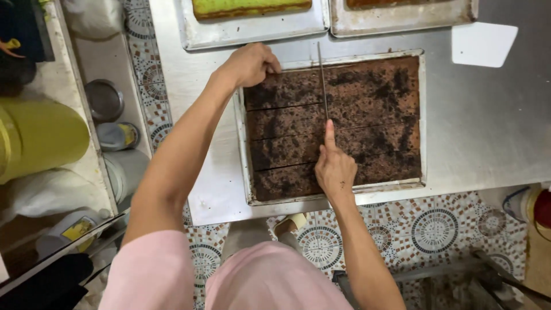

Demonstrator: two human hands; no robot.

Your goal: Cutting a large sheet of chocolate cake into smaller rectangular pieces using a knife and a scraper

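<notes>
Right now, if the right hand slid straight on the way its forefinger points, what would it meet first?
The right hand would stay over the chocolate sheet cake, along the knife, probably reaching the tray's far rim first.

- Green cake (pixel 251 7) and second tray's cake (pixel 396 3): cut off at top edge.
- Knife (pixel 323 80) handle: hidden inside right hand (pixel 335 169).
- Containers (pixel 531 206) beyond table's near right corner: cut off.

Matt crumbly cake (pixel 367 115), dull metal tray (pixel 244 155)

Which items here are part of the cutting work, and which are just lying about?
In use: knife in right hand; brown cake; its tray, held by left hand.

Idle: green cake tray; second tray; white sheet; yellow container.
</notes>
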